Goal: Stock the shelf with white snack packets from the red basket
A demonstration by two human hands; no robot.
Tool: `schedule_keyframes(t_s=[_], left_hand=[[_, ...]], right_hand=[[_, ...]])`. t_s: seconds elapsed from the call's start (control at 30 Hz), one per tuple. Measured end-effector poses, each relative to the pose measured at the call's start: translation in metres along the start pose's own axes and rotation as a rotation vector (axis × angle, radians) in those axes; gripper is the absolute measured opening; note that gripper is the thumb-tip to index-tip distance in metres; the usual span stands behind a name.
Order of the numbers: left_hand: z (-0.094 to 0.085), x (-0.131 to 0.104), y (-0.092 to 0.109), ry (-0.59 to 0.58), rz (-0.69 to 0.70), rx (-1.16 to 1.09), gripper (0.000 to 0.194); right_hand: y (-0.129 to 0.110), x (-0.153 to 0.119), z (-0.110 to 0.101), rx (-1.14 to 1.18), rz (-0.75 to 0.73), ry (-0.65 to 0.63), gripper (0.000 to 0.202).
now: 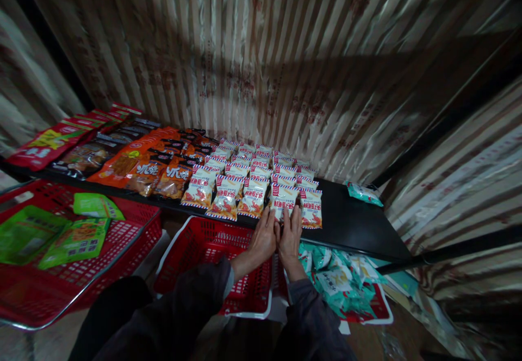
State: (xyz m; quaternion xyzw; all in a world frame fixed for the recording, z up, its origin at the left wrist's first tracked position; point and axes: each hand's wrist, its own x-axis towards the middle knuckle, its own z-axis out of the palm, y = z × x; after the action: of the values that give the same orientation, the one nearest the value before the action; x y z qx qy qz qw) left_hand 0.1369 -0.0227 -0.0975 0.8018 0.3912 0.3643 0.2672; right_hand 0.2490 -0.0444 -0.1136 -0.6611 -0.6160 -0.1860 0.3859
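Observation:
My left hand [263, 235] and my right hand [290, 236] meet at the front edge of a black shelf [354, 219]. Both rest on the lower part of a white snack bag [284, 195] with red lettering and a striped top edge. Fingers of each hand stretch out over its front, and the thumbs come close together near its bottom. Rows of matching snack bags [224, 195] lean back on the shelf to the left and behind. One more such bag [311, 207] stands just right of my right hand.
Orange snack bags [175, 178] and red bags [49, 142] fill the shelf's left. A teal packet [364, 193] lies at its right end. Below are a red basket [187, 241], a basket [134, 230] with green packets [77, 241], and teal packets [340, 285] in another basket. Striped sheeting [244, 51] hangs behind.

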Motion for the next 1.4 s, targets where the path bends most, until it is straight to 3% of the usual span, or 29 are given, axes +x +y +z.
schedule_keyframes(t_s=[0.2, 0.67, 0.93, 1.13, 1.4], left_hand=[[0.000, -0.008, -0.001, -0.012, 0.012, -0.010, 0.057], [-0.006, -0.001, 0.007, -0.018, -0.015, -0.051, 0.056], [-0.009, 0.027, 0.018, 0.042, -0.055, -0.124, 0.076], [-0.009, 0.038, 0.021, 0.046, -0.101, -0.170, 0.077], [-0.005, 0.040, 0.016, 0.052, -0.093, -0.203, 0.082]], right_hand=[[-0.001, -0.005, -0.003, -0.022, 0.020, -0.029, 0.063], [0.001, -0.003, -0.003, 0.001, -0.041, -0.036, 0.065], [0.005, -0.006, 0.002, 0.026, -0.016, -0.041, 0.074], [0.007, -0.008, 0.001, 0.113, 0.047, -0.121, 0.078], [0.012, -0.001, 0.004, 0.111, 0.011, -0.084, 0.066]])
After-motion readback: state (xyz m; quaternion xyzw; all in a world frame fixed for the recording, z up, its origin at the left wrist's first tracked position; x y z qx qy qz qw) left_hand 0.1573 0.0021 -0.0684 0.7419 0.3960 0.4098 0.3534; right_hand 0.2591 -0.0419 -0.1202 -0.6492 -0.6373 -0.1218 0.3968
